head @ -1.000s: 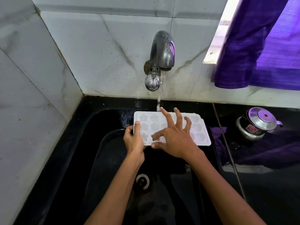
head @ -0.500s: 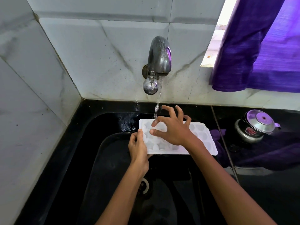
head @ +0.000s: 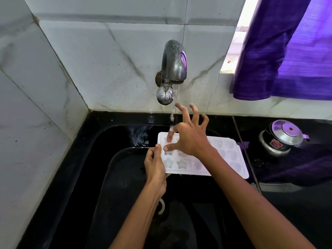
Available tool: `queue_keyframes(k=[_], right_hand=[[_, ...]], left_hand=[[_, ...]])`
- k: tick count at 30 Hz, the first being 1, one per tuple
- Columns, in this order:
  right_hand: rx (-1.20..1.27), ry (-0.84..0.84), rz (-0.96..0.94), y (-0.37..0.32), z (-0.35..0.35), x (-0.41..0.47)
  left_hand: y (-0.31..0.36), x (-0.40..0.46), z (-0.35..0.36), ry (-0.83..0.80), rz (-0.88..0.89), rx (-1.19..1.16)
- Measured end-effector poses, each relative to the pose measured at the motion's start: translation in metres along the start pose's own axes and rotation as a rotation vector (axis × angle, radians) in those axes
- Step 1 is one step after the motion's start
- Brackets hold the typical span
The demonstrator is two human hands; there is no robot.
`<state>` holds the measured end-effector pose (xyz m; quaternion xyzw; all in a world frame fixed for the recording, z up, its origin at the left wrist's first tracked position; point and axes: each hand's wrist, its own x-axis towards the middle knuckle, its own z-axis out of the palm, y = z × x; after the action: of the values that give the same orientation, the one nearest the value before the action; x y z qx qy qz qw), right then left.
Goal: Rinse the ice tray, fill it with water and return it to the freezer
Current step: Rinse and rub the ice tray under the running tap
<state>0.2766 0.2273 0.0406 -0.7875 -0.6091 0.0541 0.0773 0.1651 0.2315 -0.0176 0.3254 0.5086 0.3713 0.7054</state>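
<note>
I'm mid-rinse: my left hand (head: 155, 165) grips the ice tray (head: 222, 155) by its left edge over the sink (head: 100, 159), under the tap (head: 173, 69). My right hand (head: 190, 139), fingers spread, rubs the far-left cells; next I'd slide the tray left to wet the rest

A white plastic ice tray (head: 226, 155) with star-shaped and rounded moulds is held roughly level over a black sink (head: 100, 159), its far left corner under a thin stream of tap water (head: 173, 112).
</note>
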Motion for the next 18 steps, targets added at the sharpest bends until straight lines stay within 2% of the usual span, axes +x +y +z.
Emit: queue_keyframes(k=[5, 11, 15, 18], right_hand=[[-0.065, -0.207, 0.002, 0.0027, -0.0014, 0.0023], [-0.054, -0.058, -0.008, 0.0019, -0.0047, 0.0019], [-0.103, -0.223, -0.02, -0.0004, -0.0062, 0.0033], [-0.107, -0.207, -0.036, -0.0028, -0.0076, 0.0053]], left_hand=[[-0.0022, -0.0021, -0.0018, -0.021, -0.007, 0.013], [-0.0019, -0.0021, -0.0007, -0.012, 0.001, 0.017], [0.0013, -0.0016, -0.0007, -0.031, -0.014, 0.013], [0.0017, -0.0031, -0.0012, -0.039, -0.023, 0.022]])
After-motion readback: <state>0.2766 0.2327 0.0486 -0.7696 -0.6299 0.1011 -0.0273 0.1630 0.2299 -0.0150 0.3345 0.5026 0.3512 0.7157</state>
